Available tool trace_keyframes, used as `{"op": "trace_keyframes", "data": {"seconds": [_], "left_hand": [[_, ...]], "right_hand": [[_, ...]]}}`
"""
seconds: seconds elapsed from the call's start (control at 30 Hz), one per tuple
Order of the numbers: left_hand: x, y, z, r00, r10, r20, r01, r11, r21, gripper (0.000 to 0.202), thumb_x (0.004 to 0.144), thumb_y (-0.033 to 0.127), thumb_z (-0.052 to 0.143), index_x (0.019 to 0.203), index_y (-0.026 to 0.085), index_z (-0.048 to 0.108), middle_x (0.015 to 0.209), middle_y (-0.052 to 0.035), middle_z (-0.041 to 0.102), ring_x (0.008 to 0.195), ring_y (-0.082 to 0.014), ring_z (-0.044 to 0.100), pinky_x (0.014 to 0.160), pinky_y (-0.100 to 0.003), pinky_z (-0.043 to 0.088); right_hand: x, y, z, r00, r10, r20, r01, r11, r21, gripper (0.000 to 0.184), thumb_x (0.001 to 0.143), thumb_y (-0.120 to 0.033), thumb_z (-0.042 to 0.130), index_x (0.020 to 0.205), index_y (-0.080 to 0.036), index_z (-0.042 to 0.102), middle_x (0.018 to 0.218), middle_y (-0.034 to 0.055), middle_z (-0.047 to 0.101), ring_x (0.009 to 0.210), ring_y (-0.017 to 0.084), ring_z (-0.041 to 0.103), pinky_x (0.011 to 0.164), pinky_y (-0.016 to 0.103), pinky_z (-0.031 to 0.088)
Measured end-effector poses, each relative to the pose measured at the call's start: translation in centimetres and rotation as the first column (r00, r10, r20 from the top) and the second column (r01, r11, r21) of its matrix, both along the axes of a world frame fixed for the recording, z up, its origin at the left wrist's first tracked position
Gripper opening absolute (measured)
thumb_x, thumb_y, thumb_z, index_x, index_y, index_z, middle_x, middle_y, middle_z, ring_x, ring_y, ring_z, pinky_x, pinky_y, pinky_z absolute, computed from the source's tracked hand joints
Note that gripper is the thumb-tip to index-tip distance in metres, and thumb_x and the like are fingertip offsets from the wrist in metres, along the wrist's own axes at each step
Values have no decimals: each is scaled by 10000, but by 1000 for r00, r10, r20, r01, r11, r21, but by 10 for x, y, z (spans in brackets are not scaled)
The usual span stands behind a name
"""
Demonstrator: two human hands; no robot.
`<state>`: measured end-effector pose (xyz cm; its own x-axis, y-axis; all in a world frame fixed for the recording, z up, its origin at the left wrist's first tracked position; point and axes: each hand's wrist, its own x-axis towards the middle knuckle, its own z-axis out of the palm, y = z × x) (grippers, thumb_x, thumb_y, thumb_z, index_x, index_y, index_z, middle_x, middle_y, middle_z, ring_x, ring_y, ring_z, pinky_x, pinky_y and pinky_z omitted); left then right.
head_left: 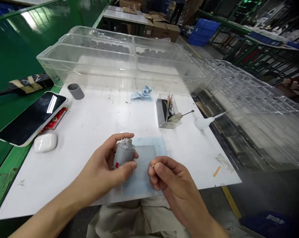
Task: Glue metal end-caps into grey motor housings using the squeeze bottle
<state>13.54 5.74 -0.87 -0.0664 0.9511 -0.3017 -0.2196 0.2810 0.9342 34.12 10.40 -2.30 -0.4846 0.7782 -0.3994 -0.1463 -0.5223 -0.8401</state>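
Gripping a small grey metal cylinder (124,154) in left hand (106,167), pinching a thin pale sliver (153,166) in right hand (170,180), at white worktop's (90,119) front edge. Probably lost through a slack pinch.

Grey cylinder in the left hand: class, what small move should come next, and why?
Probably bring the right hand a little left, so the thin pale piece it pinches meets the grey cylinder. The left hand holds that cylinder over the blue mat, and the piece sits just apart from it.
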Motion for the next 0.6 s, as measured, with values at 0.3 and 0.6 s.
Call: {"op": "trace_keyframes", "data": {"seconds": [0.3, 0.6], "left_hand": [[31, -10, 22, 992, 121, -35, -126, 977, -175, 547, 854, 280, 782, 1346, 321, 547, 866, 51, 687, 775, -136, 620, 722, -247, 516], [31, -8, 20, 995, 75, -69, -87, 976, -200, 497, 859, 322, 798, 1299, 306, 568, 871, 41, 697, 786, -154, 623, 723, -259, 506]], "right_hand": [[-9, -4, 4, 1000, -30, -11, 31, 973, 230, 105, 904, -349, 789, 857, -255, 790, 801, -29, 647, 684, 91, 492, 668, 214, 447], [-12, -11, 0, 999, -41, -26, 48, 903, 427, 61, 932, -256, 742, 884, -245, 778, 875, -5, 684, 839, 127, 633, 769, 213, 528]]}}
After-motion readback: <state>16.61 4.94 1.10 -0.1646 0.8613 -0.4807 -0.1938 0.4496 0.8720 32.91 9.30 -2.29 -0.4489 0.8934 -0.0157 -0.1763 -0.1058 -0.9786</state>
